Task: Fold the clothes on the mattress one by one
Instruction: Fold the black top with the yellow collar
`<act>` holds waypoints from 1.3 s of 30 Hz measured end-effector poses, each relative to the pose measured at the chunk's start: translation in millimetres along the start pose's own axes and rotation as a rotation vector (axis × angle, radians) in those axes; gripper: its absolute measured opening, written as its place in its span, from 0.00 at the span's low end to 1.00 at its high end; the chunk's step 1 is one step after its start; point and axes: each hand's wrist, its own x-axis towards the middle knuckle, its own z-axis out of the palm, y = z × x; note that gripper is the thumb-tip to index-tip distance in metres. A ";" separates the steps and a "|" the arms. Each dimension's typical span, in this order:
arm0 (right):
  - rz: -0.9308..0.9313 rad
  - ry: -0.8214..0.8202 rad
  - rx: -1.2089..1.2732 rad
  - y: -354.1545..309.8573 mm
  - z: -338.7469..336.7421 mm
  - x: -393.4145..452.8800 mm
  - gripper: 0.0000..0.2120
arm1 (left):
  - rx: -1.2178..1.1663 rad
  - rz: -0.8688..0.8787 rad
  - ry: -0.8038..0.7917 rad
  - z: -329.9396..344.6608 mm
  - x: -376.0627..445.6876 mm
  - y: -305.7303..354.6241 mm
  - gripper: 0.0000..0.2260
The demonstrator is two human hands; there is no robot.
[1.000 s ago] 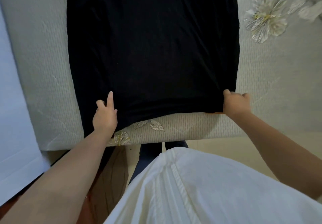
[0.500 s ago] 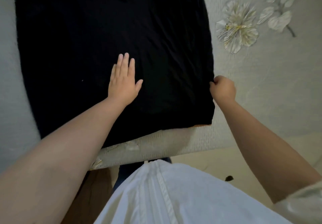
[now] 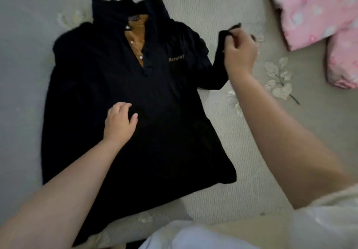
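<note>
A black collared shirt (image 3: 155, 128) with a buttoned placket lies flat, front up, on the pale quilted mattress (image 3: 251, 161); the left hand (image 3: 119, 123) rests on its middle, fingers loosely curled, grasping nothing. The right hand (image 3: 239, 54) pinches the sleeve end (image 3: 222, 35), lifted beside the shirt; pink patterned bedding (image 3: 319, 10) lies well apart.

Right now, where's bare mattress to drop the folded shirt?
Bare: the strip of mattress left of the black shirt, and the near-right patch below the right hand. Crowded: far right, by the pink fabric.
</note>
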 end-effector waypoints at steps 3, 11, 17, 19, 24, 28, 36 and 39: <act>-0.119 -0.373 0.198 -64.6 65.0 -38.3 0.08 | -0.139 -0.138 0.161 -44.3 17.4 -20.9 0.17; -0.209 -0.909 -0.133 -29.5 113.0 -98.6 0.14 | -0.381 -0.503 0.299 -86.1 24.7 -88.9 0.20; -0.288 -0.645 -0.716 31.8 90.6 -59.2 0.27 | 0.043 -0.142 0.292 -75.7 42.2 -92.7 0.25; -0.347 -0.646 -0.910 36.0 96.2 -54.5 0.31 | 0.218 -0.115 0.159 -71.1 50.7 -89.8 0.29; -0.603 -0.503 -0.903 28.6 115.3 -35.7 0.14 | 0.609 -0.055 -0.022 -75.2 70.3 -83.5 0.16; -0.532 -0.228 -0.689 39.3 83.9 -7.6 0.05 | 0.350 0.157 0.122 -87.7 88.8 -63.0 0.04; -0.178 -0.436 -0.949 103.0 39.8 -5.6 0.16 | 0.343 0.215 -0.301 -40.1 69.7 -26.6 0.09; -0.507 -0.324 -0.824 93.4 48.6 -10.3 0.18 | 0.174 0.272 0.108 -41.9 69.6 -29.7 0.09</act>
